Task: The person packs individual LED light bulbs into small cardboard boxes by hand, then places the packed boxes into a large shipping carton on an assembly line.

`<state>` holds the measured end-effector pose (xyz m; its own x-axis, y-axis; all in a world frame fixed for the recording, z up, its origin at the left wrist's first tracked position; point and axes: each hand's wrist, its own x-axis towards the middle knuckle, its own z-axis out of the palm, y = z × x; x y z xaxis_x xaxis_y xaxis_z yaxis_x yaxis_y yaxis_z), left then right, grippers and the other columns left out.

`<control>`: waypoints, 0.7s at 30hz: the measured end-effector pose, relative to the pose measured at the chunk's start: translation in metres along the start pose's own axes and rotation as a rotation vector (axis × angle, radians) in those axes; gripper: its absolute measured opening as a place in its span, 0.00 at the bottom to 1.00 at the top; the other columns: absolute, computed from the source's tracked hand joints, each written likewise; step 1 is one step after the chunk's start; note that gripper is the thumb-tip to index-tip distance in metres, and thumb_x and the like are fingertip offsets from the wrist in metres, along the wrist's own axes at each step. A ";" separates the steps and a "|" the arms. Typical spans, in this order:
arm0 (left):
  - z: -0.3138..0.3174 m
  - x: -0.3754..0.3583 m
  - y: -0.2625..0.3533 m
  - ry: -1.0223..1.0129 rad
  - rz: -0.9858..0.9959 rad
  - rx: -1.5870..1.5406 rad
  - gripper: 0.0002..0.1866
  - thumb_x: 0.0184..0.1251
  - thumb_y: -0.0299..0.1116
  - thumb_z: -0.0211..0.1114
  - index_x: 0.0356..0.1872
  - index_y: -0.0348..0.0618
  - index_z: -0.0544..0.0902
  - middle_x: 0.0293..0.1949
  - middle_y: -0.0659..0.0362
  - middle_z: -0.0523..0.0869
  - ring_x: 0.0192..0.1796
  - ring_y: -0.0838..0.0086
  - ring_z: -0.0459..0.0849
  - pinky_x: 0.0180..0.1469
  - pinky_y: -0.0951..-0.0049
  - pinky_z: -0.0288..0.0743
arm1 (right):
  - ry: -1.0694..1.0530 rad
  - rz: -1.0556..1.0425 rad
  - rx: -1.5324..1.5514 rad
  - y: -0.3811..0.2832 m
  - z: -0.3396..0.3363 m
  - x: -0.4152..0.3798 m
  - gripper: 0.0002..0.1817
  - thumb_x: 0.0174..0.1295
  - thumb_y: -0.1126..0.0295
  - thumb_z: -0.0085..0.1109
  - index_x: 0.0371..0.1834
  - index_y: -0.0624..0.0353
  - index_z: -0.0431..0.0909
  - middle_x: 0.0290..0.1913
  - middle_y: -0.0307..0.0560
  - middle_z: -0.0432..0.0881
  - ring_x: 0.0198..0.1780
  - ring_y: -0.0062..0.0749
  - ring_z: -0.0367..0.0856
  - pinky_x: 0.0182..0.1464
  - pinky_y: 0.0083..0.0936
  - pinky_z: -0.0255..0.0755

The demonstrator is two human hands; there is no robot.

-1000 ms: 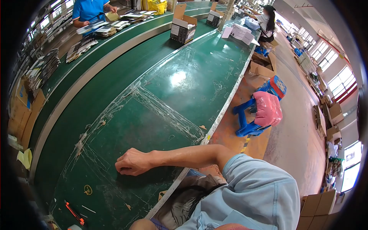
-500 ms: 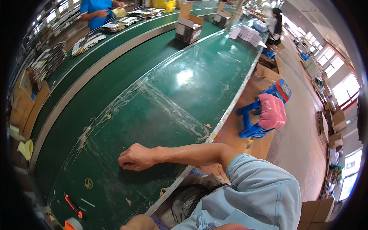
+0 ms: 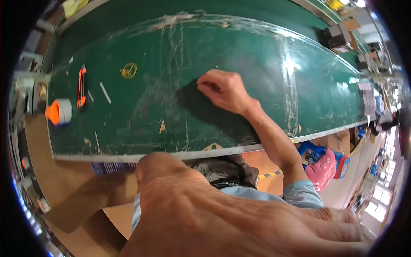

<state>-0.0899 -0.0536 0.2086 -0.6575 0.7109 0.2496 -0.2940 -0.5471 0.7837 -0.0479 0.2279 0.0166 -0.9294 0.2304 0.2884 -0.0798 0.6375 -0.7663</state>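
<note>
My right hand (image 3: 227, 90) is over the green tabletop (image 3: 239, 47), its fingers curled and closed, with nothing showing between them. Large and close to the camera, my left hand (image 3: 239, 214) stretches across the bottom of the view. Its fingers extend to the right, and the tips are partly cut off. On the left of the table lie an orange and black utility knife (image 3: 82, 88) and a white and orange roll of tape (image 3: 64, 111). A yellow rubber band (image 3: 129, 70) and a thin white strip (image 3: 105, 93) are between the knife and my right hand.
Clear tape strips (image 3: 287, 77) cross the tabletop. A dark carton (image 3: 340, 37) stands at the far right. Below the white table edge (image 3: 107, 157) is cardboard (image 3: 64, 197). To my right stands a blue stool with a pink cushion (image 3: 322, 169).
The view has swung left and down, bringing the knife and tape roll further into sight. My left hand has come up close to the camera. My right hand stays closed over the table.
</note>
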 end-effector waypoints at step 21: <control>-0.012 0.010 -0.029 0.103 0.111 0.010 0.11 0.83 0.46 0.62 0.46 0.51 0.78 0.45 0.57 0.84 0.46 0.61 0.82 0.67 0.48 0.66 | -0.021 -0.026 -0.032 0.001 0.001 0.002 0.04 0.67 0.75 0.72 0.43 0.59 0.87 0.33 0.44 0.84 0.29 0.33 0.83 0.32 0.31 0.77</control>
<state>-0.0956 -0.0358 0.1813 -0.7532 0.5973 0.2757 -0.2093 -0.6148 0.7604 -0.0500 0.2287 0.0158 -0.9346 0.1976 0.2957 -0.0931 0.6665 -0.7397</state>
